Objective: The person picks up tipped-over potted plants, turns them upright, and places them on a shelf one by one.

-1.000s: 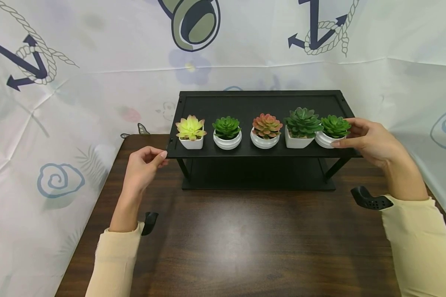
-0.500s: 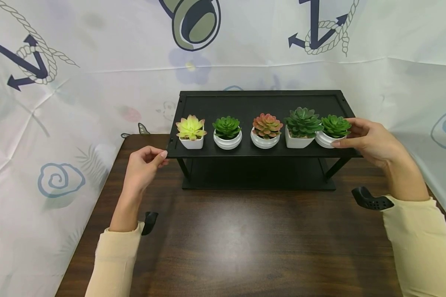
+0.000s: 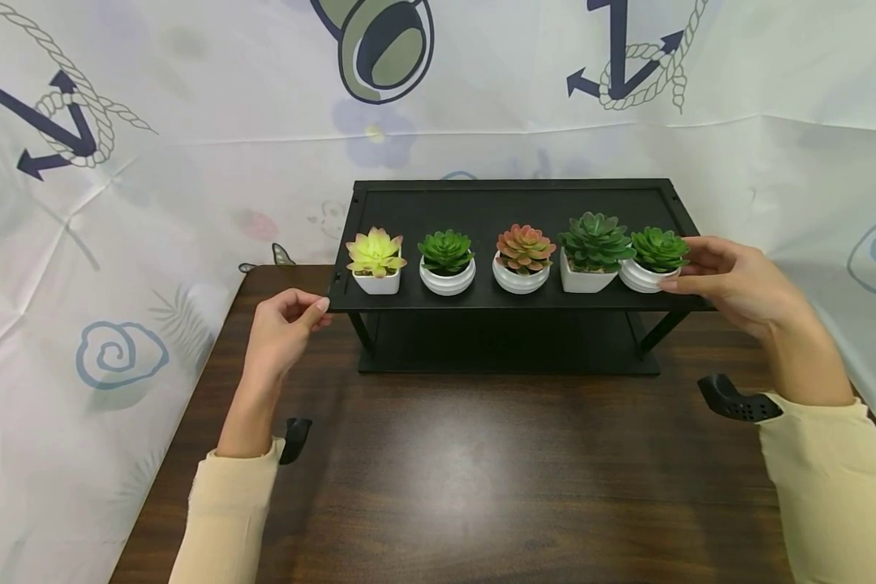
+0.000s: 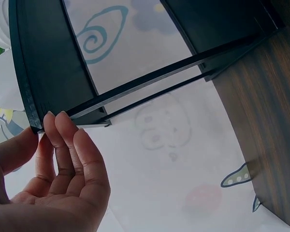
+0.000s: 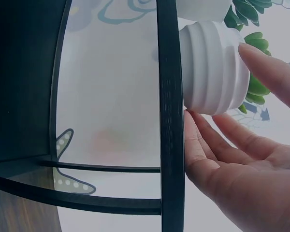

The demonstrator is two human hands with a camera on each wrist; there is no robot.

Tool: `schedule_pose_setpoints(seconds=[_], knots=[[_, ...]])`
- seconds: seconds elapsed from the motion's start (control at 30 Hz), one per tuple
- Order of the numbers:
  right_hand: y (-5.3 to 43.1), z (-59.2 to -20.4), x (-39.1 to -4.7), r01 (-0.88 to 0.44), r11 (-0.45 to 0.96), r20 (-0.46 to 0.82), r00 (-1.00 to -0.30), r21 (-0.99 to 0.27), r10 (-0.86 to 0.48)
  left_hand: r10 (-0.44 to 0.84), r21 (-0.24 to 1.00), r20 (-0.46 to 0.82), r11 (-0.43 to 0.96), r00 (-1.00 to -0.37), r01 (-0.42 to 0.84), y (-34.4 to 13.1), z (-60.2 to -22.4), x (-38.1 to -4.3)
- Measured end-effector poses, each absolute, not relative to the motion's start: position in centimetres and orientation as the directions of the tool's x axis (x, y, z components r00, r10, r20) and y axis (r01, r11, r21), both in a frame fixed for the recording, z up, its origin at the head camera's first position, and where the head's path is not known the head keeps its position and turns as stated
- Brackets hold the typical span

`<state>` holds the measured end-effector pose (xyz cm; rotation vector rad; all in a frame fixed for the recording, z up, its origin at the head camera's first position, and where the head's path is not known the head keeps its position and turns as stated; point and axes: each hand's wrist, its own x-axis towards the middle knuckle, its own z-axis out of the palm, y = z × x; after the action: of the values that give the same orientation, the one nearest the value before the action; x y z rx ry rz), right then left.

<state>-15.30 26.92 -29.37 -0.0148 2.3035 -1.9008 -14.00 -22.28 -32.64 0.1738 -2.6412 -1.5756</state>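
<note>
Several artificial succulents in white pots stand in a row on a black two-tier shelf (image 3: 482,300). From the left, in the head view, they are a yellow one (image 3: 375,255), a green one (image 3: 446,261), a reddish one (image 3: 523,258), a dark green one (image 3: 594,251) and a bright green one (image 3: 657,258). My right hand (image 3: 748,284) holds the last pot from its right side; its thumb lies at the rim and its fingers along the side of the white ribbed pot (image 5: 212,67). My left hand (image 3: 281,332) pinches the shelf's front left corner.
The shelf's lower board (image 3: 507,349) rests on a dark brown wooden table (image 3: 453,470). A white printed cloth (image 3: 226,97) hangs behind and along both sides. Black wrist devices (image 3: 737,397) show at the sleeves.
My right hand has shifted slightly right, its thumb sliding back toward the pot's right edge. The pots, the shelf and my left hand stay where they were.
</note>
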Motion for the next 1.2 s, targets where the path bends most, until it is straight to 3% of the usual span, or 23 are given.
schedule_pose_setpoints(seconds=[0.1, 0.6, 0.83, 1.2], knots=[[27.1, -29.4, -15.0, 0.08, 0.19, -0.099, -0.99, -0.979, -0.096, -0.128, 0.882, -0.008, 0.467, -0.992, -0.067, -22.2, -32.6, -14.0], [27.8, -30.1, -13.7, -0.013, -0.18, 0.059, -0.966, -0.984, -0.252, -0.145, 0.888, 0.001, 0.456, -0.989, -0.066, -22.2, -32.8, -13.8], [27.7, -30.3, -13.0, -0.043, -0.071, 0.056, -0.978, -0.997, -0.199, -0.16, 0.894, 0.023, 0.446, -0.987, -0.052, -22.1, -32.9, -13.7], [27.8, -30.2, -12.3, -0.031, -0.091, 0.047, -0.982, -0.995, -0.185, -0.186, 0.897, 0.048, 0.44, -0.981, -0.04, -21.9, -33.2, -13.7]])
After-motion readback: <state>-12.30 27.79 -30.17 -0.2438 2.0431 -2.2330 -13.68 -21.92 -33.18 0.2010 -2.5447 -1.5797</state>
